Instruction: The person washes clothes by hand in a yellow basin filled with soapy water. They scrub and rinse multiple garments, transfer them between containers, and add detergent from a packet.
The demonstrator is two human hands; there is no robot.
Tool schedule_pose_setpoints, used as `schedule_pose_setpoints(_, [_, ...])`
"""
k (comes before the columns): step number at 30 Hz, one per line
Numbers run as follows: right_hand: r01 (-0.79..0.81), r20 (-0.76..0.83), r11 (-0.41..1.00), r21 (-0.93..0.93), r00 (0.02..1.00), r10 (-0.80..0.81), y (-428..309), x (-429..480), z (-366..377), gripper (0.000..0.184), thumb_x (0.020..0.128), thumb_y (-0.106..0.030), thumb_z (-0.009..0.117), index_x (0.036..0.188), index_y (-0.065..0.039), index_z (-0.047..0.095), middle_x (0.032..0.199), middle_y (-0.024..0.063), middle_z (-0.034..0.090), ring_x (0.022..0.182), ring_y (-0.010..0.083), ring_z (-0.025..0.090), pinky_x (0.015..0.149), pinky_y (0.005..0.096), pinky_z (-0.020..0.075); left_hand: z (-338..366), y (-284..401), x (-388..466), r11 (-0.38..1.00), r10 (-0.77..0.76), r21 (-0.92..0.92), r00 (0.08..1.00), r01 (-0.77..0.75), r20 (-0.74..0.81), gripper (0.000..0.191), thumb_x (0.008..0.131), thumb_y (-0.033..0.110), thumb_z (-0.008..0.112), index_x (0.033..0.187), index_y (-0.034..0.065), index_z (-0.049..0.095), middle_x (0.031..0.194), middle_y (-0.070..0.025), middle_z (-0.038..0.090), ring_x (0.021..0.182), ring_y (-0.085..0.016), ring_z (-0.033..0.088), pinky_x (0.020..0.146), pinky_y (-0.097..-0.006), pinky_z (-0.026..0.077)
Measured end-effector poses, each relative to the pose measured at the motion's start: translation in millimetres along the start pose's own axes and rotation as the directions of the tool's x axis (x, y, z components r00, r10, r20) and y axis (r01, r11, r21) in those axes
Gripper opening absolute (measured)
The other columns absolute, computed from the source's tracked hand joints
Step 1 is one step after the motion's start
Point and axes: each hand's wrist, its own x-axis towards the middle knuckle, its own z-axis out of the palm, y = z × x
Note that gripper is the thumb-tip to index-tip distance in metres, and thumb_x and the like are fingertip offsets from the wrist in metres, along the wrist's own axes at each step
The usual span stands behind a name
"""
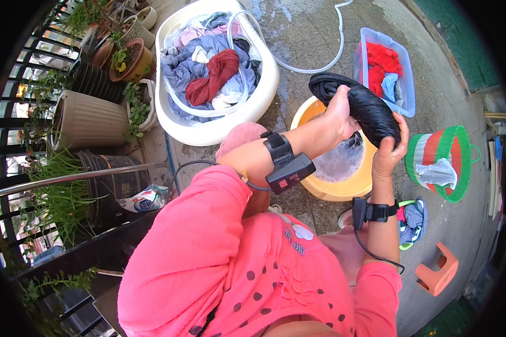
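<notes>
A twisted, wet black garment (pixel 364 107) is stretched between my two hands, above a yellow basin (pixel 333 191) of foamy water. My left hand (pixel 341 111) grips it around the middle of its length. At the lower right end, my right hand (pixel 391 145) has its thumb and fingers closed around the cloth. More dark cloth (pixel 354 140) shows in the basin, partly hidden by my left arm and the garment. The far end of the black garment is folded over in a loop and hangs free beyond my left hand.
A white tub (pixel 274 84) with soaking clothes and a clear hose (pixel 341 42) lies ahead to the left. To the right are a clear plastic bin (pixel 409 105), a striped woven basket (pixel 434 145) and an orange stool (pixel 445 274). Potted plants (pixel 133 59) line the railing.
</notes>
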Motion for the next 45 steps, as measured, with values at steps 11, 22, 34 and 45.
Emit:
schedule_pose_setpoints(11, [-0.588,0.352,-0.123,0.8,0.294,0.889,25.4,-37.5,24.8,0.052,0.089,-0.04,0.029,0.118,-0.003,0.052,0.116,0.0161,0.057,0.107,0.0326,0.054,0.093,0.0496,0.0416,-31.4,-4.2,11.1,0.503,0.546,0.651,0.793,-0.568,0.27,0.034,0.074,0.015,0.059,0.103,-0.0026,0.058,0.09,-0.006,0.061,0.08,-0.017,0.059,0.076,-0.0298,0.047])
schedule_pose_setpoints(22, [-0.714,0.474,-0.209,0.668,0.192,0.859,24.7,-64.0,6.7,0.044,0.093,-0.036,0.032,0.124,-0.008,0.046,0.118,0.013,0.055,0.105,0.0255,0.056,0.093,0.0432,0.044,-31.0,2.9,25.1,0.85,0.093,0.517,0.995,-0.103,0.045,0.032,0.08,0.026,0.057,0.096,-0.0011,0.06,0.085,-0.012,0.065,0.075,-0.022,0.063,0.072,-0.0336,0.051])
schedule_pose_setpoints(34, [-0.617,0.421,0.094,0.781,0.632,0.65,27.5,-29.8,-28.7,0.103,0.069,-0.083,0.03,0.14,-0.009,0.025,0.137,0.0146,0.038,0.123,0.0299,0.041,0.104,0.0424,0.0331,-37.3,-42.7,-47.5,0.819,-0.574,0.232,0.745,0.525,0.339,0.076,0.081,0.068,0.042,0.111,-0.0012,0.054,0.094,-0.021,0.061,0.08,-0.029,0.062,0.074,-0.0386,0.053])
schedule_pose_setpoints(45, [-0.833,0.338,0.548,0.074,0.538,0.772,26.4,-32.0,-44.7,0.036,0.085,-0.029,0.06,0.106,0.001,0.057,0.096,0.0041,0.06,0.09,0.0113,0.056,0.08,0.0245,0.0443,-61.9,-53.9,-45.6,0.682,-0.605,0.577,0.79,0.451,0.098,0.057,0.079,0.056,0.059,0.099,0.0029,0.06,0.083,-0.012,0.065,0.069,-0.02,0.065,0.056,-0.0318,0.054])
